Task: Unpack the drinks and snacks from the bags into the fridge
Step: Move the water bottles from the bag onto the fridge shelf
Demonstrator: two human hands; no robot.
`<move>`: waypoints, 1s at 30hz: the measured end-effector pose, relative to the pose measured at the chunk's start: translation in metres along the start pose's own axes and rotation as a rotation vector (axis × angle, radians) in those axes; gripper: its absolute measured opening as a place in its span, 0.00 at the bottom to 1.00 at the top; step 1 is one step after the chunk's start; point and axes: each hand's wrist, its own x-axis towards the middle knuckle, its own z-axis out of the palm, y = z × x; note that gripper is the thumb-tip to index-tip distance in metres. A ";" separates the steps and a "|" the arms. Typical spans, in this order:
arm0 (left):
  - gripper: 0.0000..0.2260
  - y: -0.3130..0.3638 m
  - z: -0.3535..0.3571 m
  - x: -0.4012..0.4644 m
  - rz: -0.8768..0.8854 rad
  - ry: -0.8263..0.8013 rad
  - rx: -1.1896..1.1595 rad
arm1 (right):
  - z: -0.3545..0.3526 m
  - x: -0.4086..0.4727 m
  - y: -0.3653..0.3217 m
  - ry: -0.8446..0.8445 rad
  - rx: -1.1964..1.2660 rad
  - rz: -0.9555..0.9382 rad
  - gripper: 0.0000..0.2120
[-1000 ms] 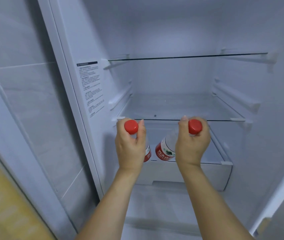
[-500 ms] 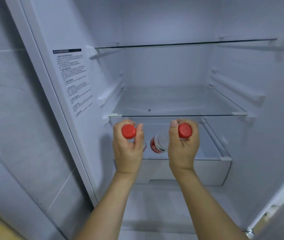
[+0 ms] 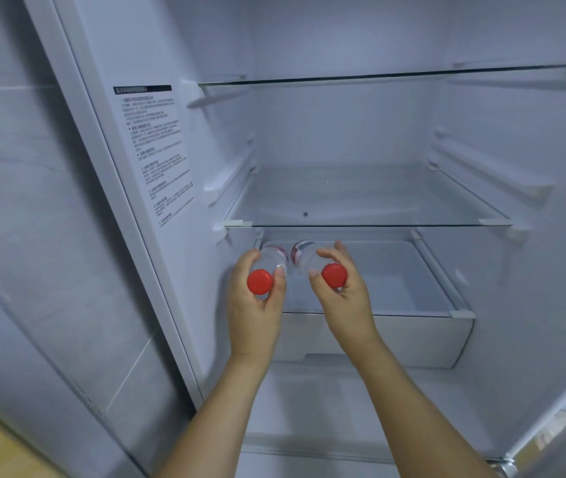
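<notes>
Two clear bottles, red caps toward the camera, lying side by side over the drawer (image 3: 412,336) at frame centre, left hand (image 3: 254,305) gripping left bottle (image 3: 269,267), right hand (image 3: 340,294) gripping right bottle (image 3: 309,258), glass shelf (image 3: 395,201) just above

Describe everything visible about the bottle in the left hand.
The left bottle is clear plastic with a round red cap facing the camera and a red-and-white label band near its far end, blurred beyond reading. It lies roughly level, bottom pointing into the drawer under the glass shelf. The left hand grips it at the neck, fingers curled round just behind the cap. A second bottle lies close at its right; whether they touch cannot be told.
</notes>
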 end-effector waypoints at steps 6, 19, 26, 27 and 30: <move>0.25 -0.007 -0.005 -0.003 -0.091 -0.115 0.136 | 0.001 0.005 0.014 -0.161 -0.113 0.135 0.25; 0.28 -0.040 0.008 0.010 -0.134 -0.199 0.262 | 0.006 0.017 0.024 -0.389 -0.402 0.221 0.36; 0.28 -0.055 0.010 0.014 -0.137 -0.241 0.333 | 0.004 0.022 0.033 -0.432 -0.522 0.237 0.38; 0.29 -0.056 0.011 0.015 -0.145 -0.246 0.348 | 0.004 0.024 0.035 -0.434 -0.547 0.228 0.38; 0.29 -0.057 0.015 0.017 -0.150 -0.257 0.400 | 0.003 0.027 0.040 -0.429 -0.632 0.189 0.40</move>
